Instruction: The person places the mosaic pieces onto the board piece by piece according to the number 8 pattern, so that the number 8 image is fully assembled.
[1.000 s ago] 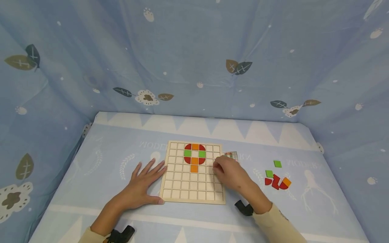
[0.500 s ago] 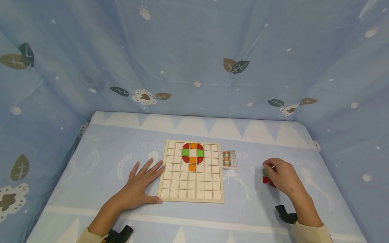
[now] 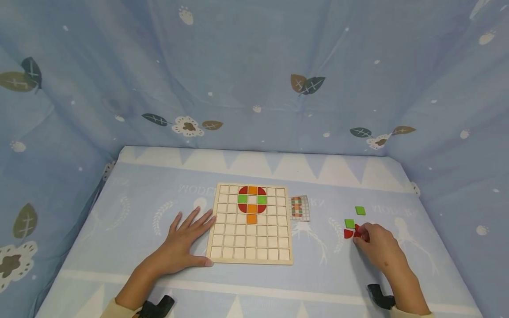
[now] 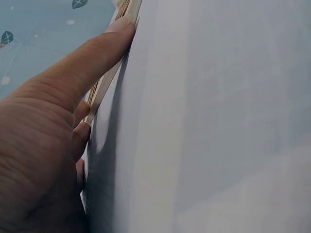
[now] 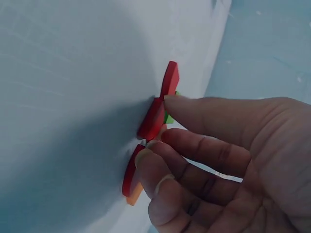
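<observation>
Red tiles (image 5: 151,118) touched by right hand (image 3: 379,247), fingers curled, grip unclear, left hand (image 3: 182,247), fingers spread against wooden board (image 3: 251,241)

The right hand (image 3: 379,247) is off the board (image 3: 251,254) and now pinches at a red piece (image 5: 153,118) — the patterned card (image 3: 301,209) it partly covered a second ago lies in full sight, the green squares (image 3: 360,210) it hid half a second ago show again, and the orange piece (image 5: 134,195) is lost to the head view
</observation>
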The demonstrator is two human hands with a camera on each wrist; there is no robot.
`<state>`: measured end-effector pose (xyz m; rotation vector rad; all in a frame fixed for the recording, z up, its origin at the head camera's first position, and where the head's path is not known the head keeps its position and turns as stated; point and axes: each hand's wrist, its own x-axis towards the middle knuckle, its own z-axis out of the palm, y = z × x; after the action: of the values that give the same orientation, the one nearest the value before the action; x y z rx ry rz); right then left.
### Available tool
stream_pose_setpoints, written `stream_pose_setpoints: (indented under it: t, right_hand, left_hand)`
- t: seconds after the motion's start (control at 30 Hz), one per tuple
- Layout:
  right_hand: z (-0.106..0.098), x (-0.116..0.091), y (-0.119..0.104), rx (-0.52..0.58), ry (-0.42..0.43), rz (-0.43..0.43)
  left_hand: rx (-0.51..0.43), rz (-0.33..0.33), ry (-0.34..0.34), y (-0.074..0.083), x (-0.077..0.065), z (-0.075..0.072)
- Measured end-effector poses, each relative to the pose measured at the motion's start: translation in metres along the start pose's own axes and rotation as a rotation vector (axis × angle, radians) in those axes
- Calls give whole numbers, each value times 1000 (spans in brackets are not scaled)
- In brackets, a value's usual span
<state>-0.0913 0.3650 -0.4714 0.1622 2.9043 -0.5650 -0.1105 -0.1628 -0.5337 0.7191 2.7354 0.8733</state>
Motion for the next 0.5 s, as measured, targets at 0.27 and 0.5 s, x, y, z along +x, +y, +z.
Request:
stream_pose_setpoints:
  t: [0.27,0.5]
  right_hand:
    - [3,3,-3,-17,1,51]
    - [4,3,-4,-10,-8,36]
  left_hand:
    - [4,-1,0,-1,0,1]
    - [7,2,3,-1,0,1]
